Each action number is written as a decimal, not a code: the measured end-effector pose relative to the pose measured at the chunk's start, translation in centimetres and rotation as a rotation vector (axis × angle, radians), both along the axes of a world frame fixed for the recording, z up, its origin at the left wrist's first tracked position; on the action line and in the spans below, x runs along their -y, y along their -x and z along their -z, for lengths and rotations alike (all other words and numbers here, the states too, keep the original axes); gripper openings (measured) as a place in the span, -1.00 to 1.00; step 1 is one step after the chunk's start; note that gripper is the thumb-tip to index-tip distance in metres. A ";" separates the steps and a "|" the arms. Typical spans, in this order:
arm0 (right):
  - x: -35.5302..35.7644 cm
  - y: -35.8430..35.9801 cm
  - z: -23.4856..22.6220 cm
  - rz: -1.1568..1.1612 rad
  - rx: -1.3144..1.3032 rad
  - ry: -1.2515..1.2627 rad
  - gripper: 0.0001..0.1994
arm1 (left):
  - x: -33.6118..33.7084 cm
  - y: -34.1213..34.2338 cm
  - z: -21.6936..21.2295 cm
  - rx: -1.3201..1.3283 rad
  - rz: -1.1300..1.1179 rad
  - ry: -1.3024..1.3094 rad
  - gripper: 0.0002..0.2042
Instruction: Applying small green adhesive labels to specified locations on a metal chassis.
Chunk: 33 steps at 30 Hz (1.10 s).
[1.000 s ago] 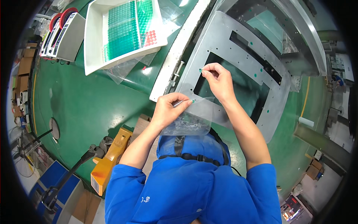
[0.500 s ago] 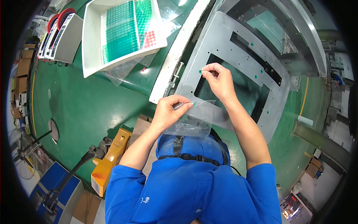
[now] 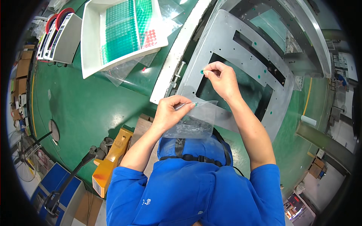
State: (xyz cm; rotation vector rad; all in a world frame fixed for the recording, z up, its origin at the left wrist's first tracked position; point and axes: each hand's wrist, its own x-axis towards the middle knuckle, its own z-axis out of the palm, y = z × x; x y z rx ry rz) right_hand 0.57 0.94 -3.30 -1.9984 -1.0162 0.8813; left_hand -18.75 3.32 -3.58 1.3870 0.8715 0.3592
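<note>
Compared with one second ago, my view shifts slightly: white tray [image 3: 90,43] sits farther left in frame; clear film [image 3: 192,129] in my left hand [image 3: 168,114] hangs slightly lower in frame.

Head camera: worn on the person's head, wide fisheye, looking steeply down, from what I see here.
Blue shirt [image 3: 175,194]: closest, filling the lower middle.
Left hand [image 3: 168,114], right hand [image 3: 224,82]: farther off, mid-view.
Green floor [image 3: 86,103]: well below, curving toward a rim of perhaps boxes [image 3: 24,67].
</note>
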 end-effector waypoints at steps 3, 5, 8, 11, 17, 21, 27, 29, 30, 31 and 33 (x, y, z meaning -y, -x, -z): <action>-0.1 0.3 -0.2 0.017 0.015 0.004 -0.92 | 0.1 0.0 0.1 0.001 -0.002 -0.007 -0.88; -0.1 0.4 -0.4 0.021 0.033 0.004 -0.92 | 0.1 0.0 0.1 -0.003 -0.002 -0.019 -0.88; -0.1 0.7 -0.8 0.030 0.066 0.006 -0.92 | 0.1 0.0 0.2 -0.003 -0.013 -0.010 -0.88; 0.0 0.9 -0.7 0.046 0.063 -0.014 -0.92 | 0.2 -0.1 0.0 -0.016 -0.018 -0.018 -0.88; -0.1 0.6 -0.5 0.053 0.026 -0.066 -0.93 | 0.2 -0.2 -0.3 -0.033 -0.027 -0.045 -0.87; -0.2 0.5 -0.5 0.055 -0.004 -0.037 -0.87 | 0.1 -0.2 -0.1 -0.039 -0.021 -0.045 -0.86; -0.4 -0.2 0.6 0.116 -0.287 -0.078 -0.76 | 0.3 -0.2 -0.2 -0.051 -0.018 -0.048 -0.86; -0.8 -0.4 0.8 0.144 -0.406 -0.061 -0.76 | 0.4 -0.2 -0.3 -0.049 -0.017 -0.031 -0.86; -0.8 -0.7 1.0 0.137 -0.455 -0.066 -0.76 | 0.4 -0.2 -0.3 -0.062 -0.010 -0.020 -0.86; -0.8 -1.0 1.3 0.131 -0.503 -0.072 -0.75 | 0.3 -0.3 -0.4 -0.074 -0.002 -0.010 -0.86; -0.8 -1.2 1.0 0.100 -0.573 -0.073 -0.80 | 0.2 -0.2 -0.7 -0.107 -0.002 0.000 -0.84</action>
